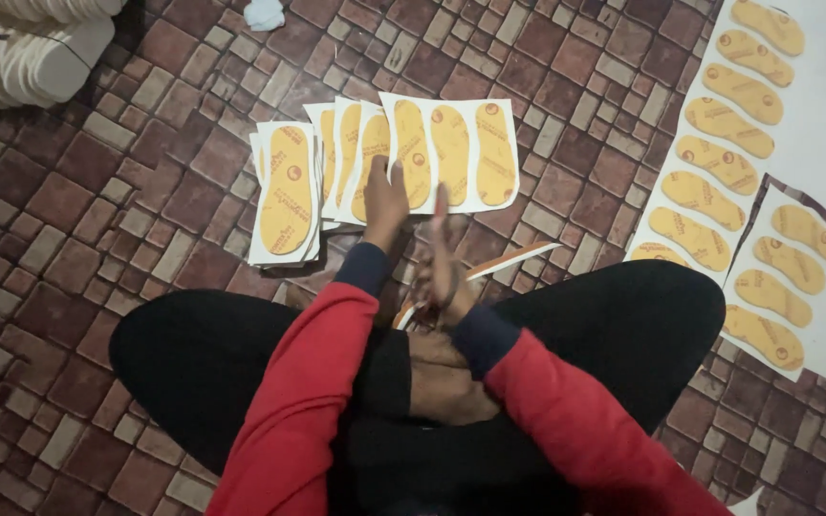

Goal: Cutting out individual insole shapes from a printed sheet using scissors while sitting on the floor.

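The brick-pattern floor [97, 239] on the left is open for a hand to pass, but the cut insole sheets [384, 158] block the front, the big insole sheet [815, 124] fills the right, and the white stacks [31, 48] crowd the far left corner.

I sit on a floor [97, 220] covered in a pattern of small reddish-brown and tan bricks of mixed sizes, laid like cobbles. The light is dim and warm, brightest near the middle and darker toward the lower edges. At the top left corner, a stack of pale cream foam pieces [26, 48] rests on the floor. Near the top edge lies a small crumpled white scrap [264, 13]. No walls, windows or furniture come into view from here.
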